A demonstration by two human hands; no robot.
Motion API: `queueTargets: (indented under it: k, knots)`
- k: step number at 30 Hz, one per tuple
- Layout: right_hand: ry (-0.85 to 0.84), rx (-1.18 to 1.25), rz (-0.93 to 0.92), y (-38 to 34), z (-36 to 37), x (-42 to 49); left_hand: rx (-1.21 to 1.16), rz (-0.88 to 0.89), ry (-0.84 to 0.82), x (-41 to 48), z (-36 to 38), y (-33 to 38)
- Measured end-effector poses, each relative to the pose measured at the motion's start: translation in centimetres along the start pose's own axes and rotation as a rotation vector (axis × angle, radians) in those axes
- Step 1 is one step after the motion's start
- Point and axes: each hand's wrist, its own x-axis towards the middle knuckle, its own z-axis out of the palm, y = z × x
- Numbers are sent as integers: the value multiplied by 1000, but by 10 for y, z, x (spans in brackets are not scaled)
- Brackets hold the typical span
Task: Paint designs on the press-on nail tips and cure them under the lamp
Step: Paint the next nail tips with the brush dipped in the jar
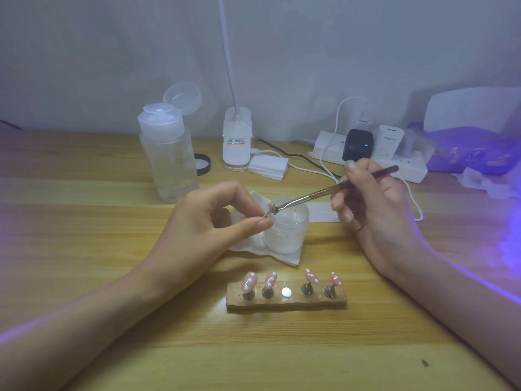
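Above the jar (287,231) at centre: left hand (214,218) pinches a small item (267,214), likely the fifth tip; right hand (366,206) grips the brush (324,192), bristles on it | 6 o'clock: holder (284,305), four dotted tips (249,282), middle slot (286,292) bare | curing apparently left; lamp (473,108), 2 o'clock, cut off | pinched item too small to identify.

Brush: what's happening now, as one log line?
right hand holds brush | left hand pinches small piece at brush tip, by jar | stand: four dotted nail tips

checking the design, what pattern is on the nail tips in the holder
The nail tips are pink with white dots; head view.
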Motion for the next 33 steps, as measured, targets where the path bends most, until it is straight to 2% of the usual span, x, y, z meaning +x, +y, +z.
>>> queueTargets:
  k: [3, 8, 13, 18, 26, 33]
  knots:
    - [42, 17, 18, 1, -1, 1, -9, -13, 0, -1, 0, -2]
    - [-36, 36, -41, 0, 1, 0, -15, -15, -8, 0, -1, -5]
    - [36, 27, 2, 1, -1, 0, -25, -9, -11, 0, -2, -6]
    - [-34, 23, -57, 0, 1, -1, -53, -13, -27, 0, -2, -5]
    - [31, 16, -30, 1, -2, 0, -75, -28, -28, 1, -2, -5]
    - [-28, 14, -81, 1, -1, -1, -77, -21, -36, 1, -2, -5]
